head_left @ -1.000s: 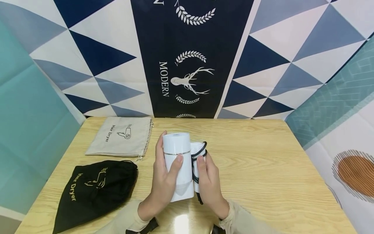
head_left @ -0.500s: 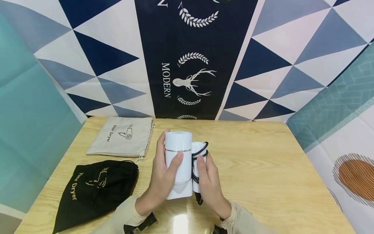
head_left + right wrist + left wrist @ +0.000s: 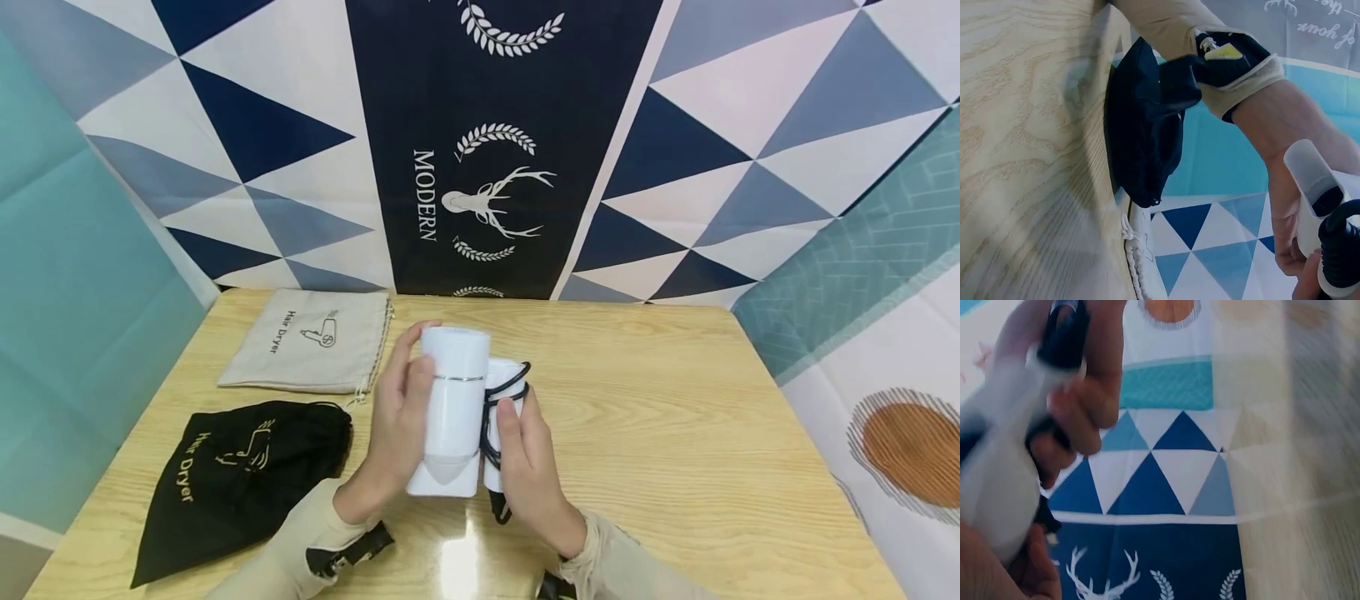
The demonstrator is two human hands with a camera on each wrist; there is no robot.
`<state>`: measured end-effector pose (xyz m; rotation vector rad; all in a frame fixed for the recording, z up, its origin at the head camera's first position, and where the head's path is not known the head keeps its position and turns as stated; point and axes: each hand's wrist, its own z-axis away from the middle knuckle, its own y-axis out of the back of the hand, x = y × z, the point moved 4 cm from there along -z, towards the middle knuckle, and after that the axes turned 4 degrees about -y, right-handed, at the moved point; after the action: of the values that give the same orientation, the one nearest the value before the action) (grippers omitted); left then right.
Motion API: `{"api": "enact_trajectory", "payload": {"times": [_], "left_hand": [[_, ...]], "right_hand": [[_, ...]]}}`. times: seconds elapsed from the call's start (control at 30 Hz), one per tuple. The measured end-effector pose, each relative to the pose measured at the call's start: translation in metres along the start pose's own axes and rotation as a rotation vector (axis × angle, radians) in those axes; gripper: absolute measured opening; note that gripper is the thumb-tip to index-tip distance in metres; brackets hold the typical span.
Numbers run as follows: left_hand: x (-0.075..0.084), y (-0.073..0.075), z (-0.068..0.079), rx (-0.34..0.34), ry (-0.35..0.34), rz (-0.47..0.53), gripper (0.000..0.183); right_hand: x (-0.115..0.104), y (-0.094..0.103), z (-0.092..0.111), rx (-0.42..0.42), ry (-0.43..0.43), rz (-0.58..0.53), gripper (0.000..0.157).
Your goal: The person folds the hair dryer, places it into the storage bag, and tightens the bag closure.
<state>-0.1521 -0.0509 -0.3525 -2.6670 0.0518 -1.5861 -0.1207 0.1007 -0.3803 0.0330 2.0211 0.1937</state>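
Observation:
A white hair dryer (image 3: 454,417) with a thin metallic ring is held up above the table between both hands. My left hand (image 3: 395,412) grips its barrel from the left, thumb along the near side. The handle (image 3: 504,375) lies folded beside the barrel, with a black cord (image 3: 491,450) wound round it. My right hand (image 3: 534,467) grips that handle and cord, thumb on top. In the left wrist view the dryer (image 3: 1004,494) is blurred. The right wrist view shows the flattened nozzle (image 3: 1311,172) near the left hand (image 3: 1294,128). Fingers behind the dryer are hidden in the head view.
On the left of the wooden table (image 3: 660,433) lies a black drawstring pouch (image 3: 240,475) printed "Hair Dryer", bulging. Behind it a flat beige pouch (image 3: 307,342) carries the same words. A patterned cloth wall (image 3: 300,150) stands at the table's far edge.
My left thumb has slid from the front of the barrel to its left side. The dryer has shifted slightly left and up in view. My right hand keeps its grip on the handle.

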Motion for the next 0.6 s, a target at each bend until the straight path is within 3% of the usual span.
{"api": "enact_trajectory", "payload": {"times": [0.13, 0.23, 0.4, 0.6], "left_hand": [[0.001, 0.003, -0.004, 0.046, -0.025, 0.035, 0.035], [0.003, 0.000, -0.009, 0.015, -0.025, 0.029, 0.036], [0.002, 0.003, -0.015, -0.019, 0.030, -0.055, 0.032], [0.001, 0.017, -0.018, -0.061, 0.056, -0.194, 0.028]], "right_hand": [[-0.001, -0.001, 0.001, -0.036, -0.020, -0.003, 0.028], [-0.003, 0.004, -0.003, -0.041, -0.044, -0.037, 0.026], [-0.002, 0.007, -0.009, -0.056, -0.165, -0.132, 0.026], [0.005, 0.010, -0.013, -0.026, -0.274, -0.155, 0.027]]}}
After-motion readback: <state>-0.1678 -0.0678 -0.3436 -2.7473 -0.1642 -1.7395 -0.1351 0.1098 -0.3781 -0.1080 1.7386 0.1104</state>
